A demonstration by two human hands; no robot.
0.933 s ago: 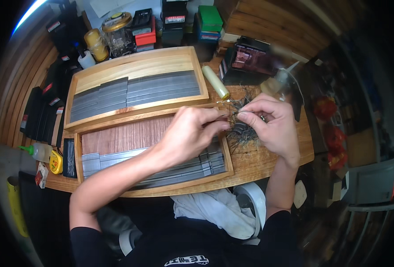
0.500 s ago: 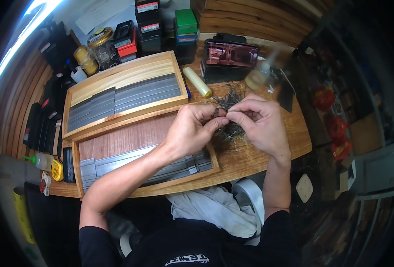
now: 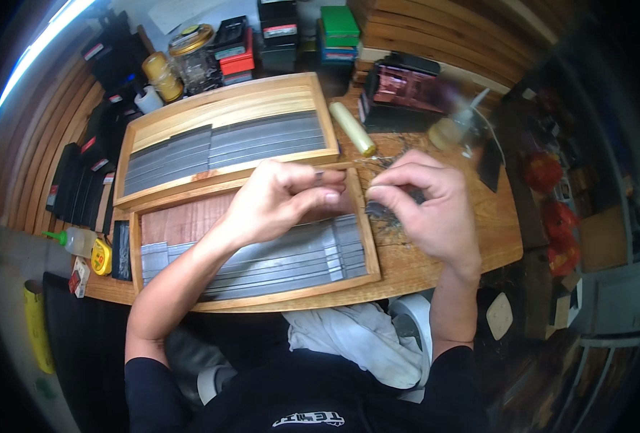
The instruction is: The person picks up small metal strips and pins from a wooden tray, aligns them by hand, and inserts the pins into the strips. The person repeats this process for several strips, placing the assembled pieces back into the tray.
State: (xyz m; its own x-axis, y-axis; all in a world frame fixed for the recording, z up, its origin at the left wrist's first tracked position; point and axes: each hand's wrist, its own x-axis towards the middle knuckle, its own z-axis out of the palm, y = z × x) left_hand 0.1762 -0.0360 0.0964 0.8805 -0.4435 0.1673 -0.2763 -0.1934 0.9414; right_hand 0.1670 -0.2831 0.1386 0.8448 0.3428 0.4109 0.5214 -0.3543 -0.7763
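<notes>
Over the near wooden tray (image 3: 367, 224) my left hand (image 3: 280, 198) is raised, its fingers curled and the thumb close beneath them. A small dark patch shows at its fingers; whether it is a held piece or a band on a finger, I cannot make out. Right of the tray, my right hand (image 3: 435, 209) pinches thumb and forefinger together; anything between them is too small to name. Below that hand, a tangle of thin dark scraps (image 3: 385, 216) lies on the wooden table, partly hidden. Grey flat strips (image 3: 284, 256) lie in rows inside the near tray.
A second wooden tray (image 3: 327, 137) with grey strips sits behind. Beyond it stand a pale yellow roll (image 3: 352, 130), a phone (image 3: 410, 85), a lidded jar (image 3: 192, 58) and stacked boxes (image 3: 340, 32). A yellow tape measure (image 3: 101, 256) and a bottle (image 3: 78, 240) are at left.
My hands have come apart from where they met over the scraps. The left moved left over the near tray; the right stayed near the scraps. The view has shifted slightly.
</notes>
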